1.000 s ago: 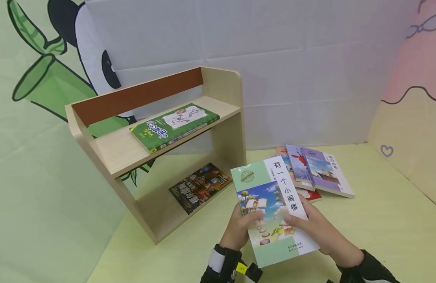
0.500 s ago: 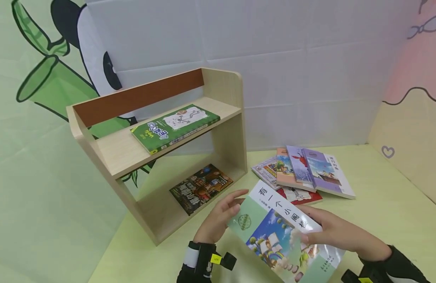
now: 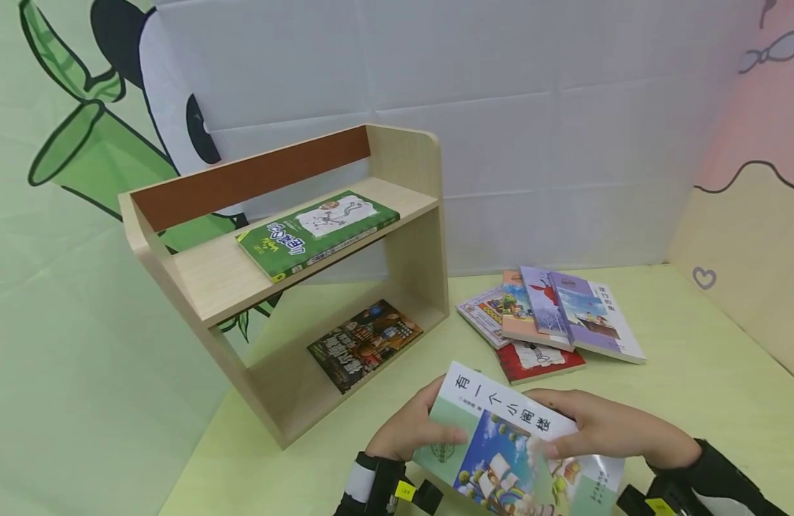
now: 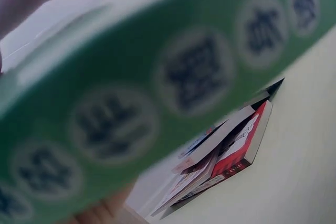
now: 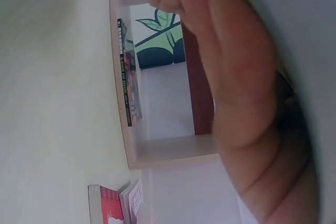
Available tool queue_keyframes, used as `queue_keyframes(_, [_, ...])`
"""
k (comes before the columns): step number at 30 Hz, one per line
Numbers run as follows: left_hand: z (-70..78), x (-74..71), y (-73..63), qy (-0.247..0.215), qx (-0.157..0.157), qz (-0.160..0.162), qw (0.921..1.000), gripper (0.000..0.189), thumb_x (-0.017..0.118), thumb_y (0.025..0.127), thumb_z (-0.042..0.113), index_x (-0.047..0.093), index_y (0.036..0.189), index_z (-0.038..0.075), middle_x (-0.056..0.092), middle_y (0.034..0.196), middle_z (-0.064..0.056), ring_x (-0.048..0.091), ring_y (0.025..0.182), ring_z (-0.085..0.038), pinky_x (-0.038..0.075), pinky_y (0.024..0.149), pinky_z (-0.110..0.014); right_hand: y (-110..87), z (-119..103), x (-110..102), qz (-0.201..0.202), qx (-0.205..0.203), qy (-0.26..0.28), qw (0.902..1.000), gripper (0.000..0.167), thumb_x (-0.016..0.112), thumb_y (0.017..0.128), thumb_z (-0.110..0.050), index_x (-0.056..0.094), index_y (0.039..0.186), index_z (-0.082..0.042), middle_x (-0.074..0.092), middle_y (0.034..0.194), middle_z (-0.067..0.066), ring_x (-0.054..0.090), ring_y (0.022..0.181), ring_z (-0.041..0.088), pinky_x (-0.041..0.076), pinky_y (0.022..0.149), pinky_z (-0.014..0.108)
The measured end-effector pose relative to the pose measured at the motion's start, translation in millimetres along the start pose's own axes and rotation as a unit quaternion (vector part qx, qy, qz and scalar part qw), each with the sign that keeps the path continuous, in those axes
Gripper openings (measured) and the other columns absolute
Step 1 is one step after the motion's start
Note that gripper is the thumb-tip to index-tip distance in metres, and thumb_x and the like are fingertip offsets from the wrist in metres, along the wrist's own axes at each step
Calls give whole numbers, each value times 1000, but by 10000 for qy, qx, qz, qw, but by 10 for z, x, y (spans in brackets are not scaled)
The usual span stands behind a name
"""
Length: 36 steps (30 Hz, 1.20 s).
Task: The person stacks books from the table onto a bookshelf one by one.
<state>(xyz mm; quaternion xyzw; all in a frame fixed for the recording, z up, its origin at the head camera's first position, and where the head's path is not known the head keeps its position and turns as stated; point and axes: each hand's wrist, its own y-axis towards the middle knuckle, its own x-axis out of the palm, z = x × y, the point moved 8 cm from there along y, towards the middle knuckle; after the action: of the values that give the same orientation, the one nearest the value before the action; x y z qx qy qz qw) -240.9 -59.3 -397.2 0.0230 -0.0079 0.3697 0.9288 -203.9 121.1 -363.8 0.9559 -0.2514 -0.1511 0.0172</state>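
Observation:
A light green and white book (image 3: pixel 500 451) with a blue picture on its cover is held tilted above the front of the table, its lower edge cut off by the head view. My left hand (image 3: pixel 413 426) grips its left end, thumb on the cover. At the upper right edge my right hand (image 3: pixel 613 430) holds it too, thumb on the cover and fingers behind. The book's green spine (image 4: pixel 157 93) fills much of the left wrist view. In the right wrist view the curled fingers (image 5: pixel 244 66) press against the underside of the book.
A two-tier wooden shelf (image 3: pixel 410 265) stands at left, with a green book (image 3: pixel 319 229) on its upper board and a dark book (image 3: pixel 365 344) on its lower one. Behind the hands lies a pile of several books, among them a purple one (image 3: pixel 590 315) and a red one (image 3: pixel 539 362).
The book has turned counter-clockwise and come lower, toward the front. My left hand let go of its side, moved left, and now grips the left end. The right hand shifted right.

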Motion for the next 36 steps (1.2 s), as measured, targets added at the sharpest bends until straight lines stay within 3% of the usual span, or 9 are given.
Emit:
queue_keyframes(9, [37, -50, -37, 315, -30, 376, 9988, 66, 78, 80, 9, 46, 138, 14, 68, 113, -9, 69, 88, -19, 58, 71, -41, 73, 34, -33, -10, 146, -104, 9998, 54, 54, 97, -3, 31, 146, 2, 64, 122, 6, 71, 91, 21, 59, 67, 39])
queue_keyframes(13, [43, -92, -53, 478, 6, 649, 9968, 60, 77, 82, 9, 50, 135, 14, 69, 110, -9, 70, 86, -20, 58, 70, -40, 103, 50, -82, 129, 256, -457, 9985, 57, 58, 96, -6, 30, 146, 5, 66, 118, 3, 71, 87, 17, 59, 62, 36])
queue_keyframes(17, [52, -127, -85, 462, 44, 943, 9945, 60, 76, 82, 9, 50, 136, 14, 68, 111, -11, 70, 86, -22, 58, 69, -41, 117, 65, -187, 319, 457, -922, 9942, 56, 60, 96, -11, 35, 144, 5, 67, 115, 4, 70, 85, 13, 58, 60, 32])
queue_keyframes(21, [59, -179, -140, 424, 115, 1385, 9894, 60, 76, 82, 8, 49, 136, 12, 67, 110, -12, 69, 86, -22, 58, 69, -41, 127, 52, -374, 902, 499, -1306, 9861, 49, 55, 99, -14, 38, 143, 2, 62, 122, 18, 65, 101, 11, 57, 73, 30])
queue_keyframes(24, [66, -250, -194, 398, 237, 1864, 9814, 59, 76, 82, 7, 49, 135, 9, 67, 108, -12, 69, 85, -21, 58, 69, -38, 125, 78, -550, 1757, 474, -1247, 9754, 51, 51, 102, -14, 32, 147, 0, 53, 132, 26, 59, 112, 10, 54, 81, 29])
queue_keyframes(29, [55, -385, -271, 119, 442, 2631, 9637, 61, 75, 82, 7, 46, 136, 7, 68, 105, -11, 69, 83, -21, 58, 69, -38, 97, 277, -713, 2955, 690, 5, 9529, 60, 45, 105, -23, 15, 152, -1, 49, 135, 25, 62, 104, 10, 53, 83, 29])
queue_keyframes(32, [46, -457, -322, -83, 561, 3095, 9492, 61, 74, 83, 8, 44, 136, 8, 67, 104, -9, 69, 82, -21, 58, 69, -38, 141, 407, -684, 3127, 890, 669, 9433, 67, 44, 105, -28, 7, 153, -2, 46, 136, 24, 63, 100, 11, 52, 85, 28])
queue_keyframes(36, [39, -528, -392, -306, 736, 3644, 9278, 61, 73, 84, 8, 42, 137, 9, 65, 105, -10, 68, 84, -21, 58, 70, -39, 278, 454, -610, 3034, 869, 1028, 9433, 73, 44, 104, -29, -4, 155, -6, 28, 146, 27, 60, 101, 9, 52, 85, 29])
